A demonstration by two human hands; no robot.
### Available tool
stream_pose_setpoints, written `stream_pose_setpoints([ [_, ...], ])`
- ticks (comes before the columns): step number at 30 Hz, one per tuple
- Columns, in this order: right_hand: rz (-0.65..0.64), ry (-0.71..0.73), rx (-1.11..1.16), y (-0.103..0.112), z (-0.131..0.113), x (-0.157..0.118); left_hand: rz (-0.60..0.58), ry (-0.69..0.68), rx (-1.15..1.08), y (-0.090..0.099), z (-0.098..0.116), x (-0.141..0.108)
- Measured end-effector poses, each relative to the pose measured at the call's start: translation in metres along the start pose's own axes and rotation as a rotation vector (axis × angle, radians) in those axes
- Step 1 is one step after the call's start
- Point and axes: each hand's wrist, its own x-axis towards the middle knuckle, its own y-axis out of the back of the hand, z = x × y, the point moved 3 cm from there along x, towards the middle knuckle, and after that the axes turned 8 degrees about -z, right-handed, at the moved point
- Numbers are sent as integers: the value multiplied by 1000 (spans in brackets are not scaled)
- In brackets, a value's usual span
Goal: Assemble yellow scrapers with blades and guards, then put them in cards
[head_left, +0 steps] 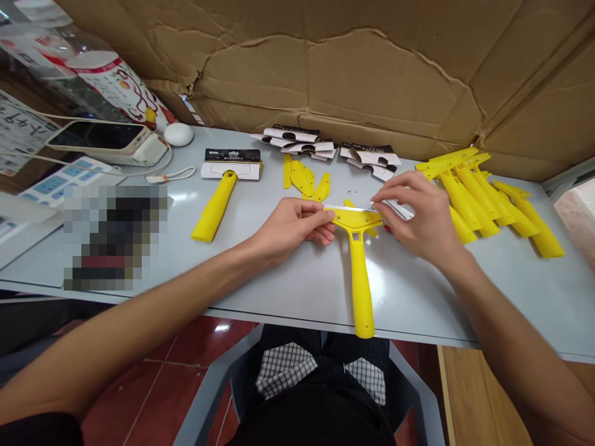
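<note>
Here I make out a handwritten "49", probably, on the white label (21, 137); the black-topped card's (232, 165) print is too small.

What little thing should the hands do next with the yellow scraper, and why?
Probably nudge the shiny strip straight with the right hand's fingertips, while the left hand steadies it: the strip lies along the top edge of the yellow scraper, the left hand pinches one end, and the right is by the other.

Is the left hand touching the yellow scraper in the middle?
Touching: the head view shows the left hand pinching one end of the yellow scraper, thumb on top.
</note>
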Motion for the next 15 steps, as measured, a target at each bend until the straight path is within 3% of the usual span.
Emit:
stream_pose_setpoints([
  [2,12,76,36,-14,-16,-1,-25,-10,8,-2,-1,-1],
  [6,-17,51,61,-34,-28,-5,-68,-26,35,-5,-2,-2],
  [15,-51,-5,80,-38,-27,-4,-53,-27,76,-5,1,-3],
])
